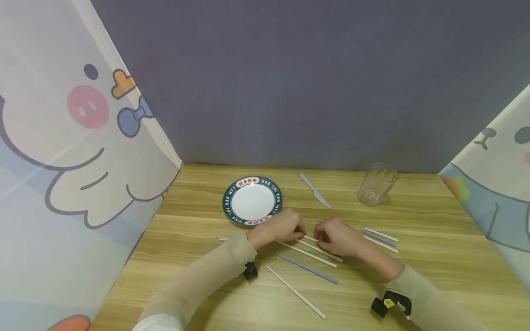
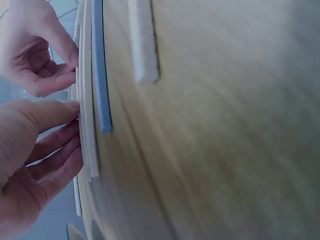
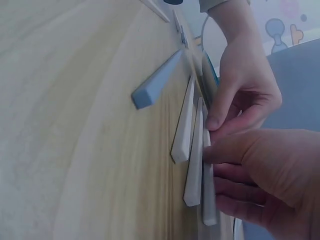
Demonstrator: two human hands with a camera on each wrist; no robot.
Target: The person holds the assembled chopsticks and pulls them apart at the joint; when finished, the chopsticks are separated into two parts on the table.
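Both hands hold the same thin white stick [image 1: 310, 238] between thumb and fingers, close to each other. My left hand [image 1: 285, 225] pinches it just in front of the plate. To its right, my right hand [image 1: 338, 236] pinches it as well; the right wrist view shows that stick [image 3: 209, 192] running past the right thumb. Two more white sticks [image 1: 316, 256] lie alongside, nearer to me. In front of them are a blue-violet stick [image 1: 308, 269] and another white stick [image 1: 296, 292]. The fingers hide part of the held stick.
A white plate with a dark green rim [image 1: 228, 212] lies behind my left hand. Farther back are a knife [image 1: 314, 190] and a clear glass [image 1: 377, 185]. Several white and blue-violet sticks [image 1: 381, 244] lie at the right; other stick ends [image 1: 223, 239] show beside the left forearm.
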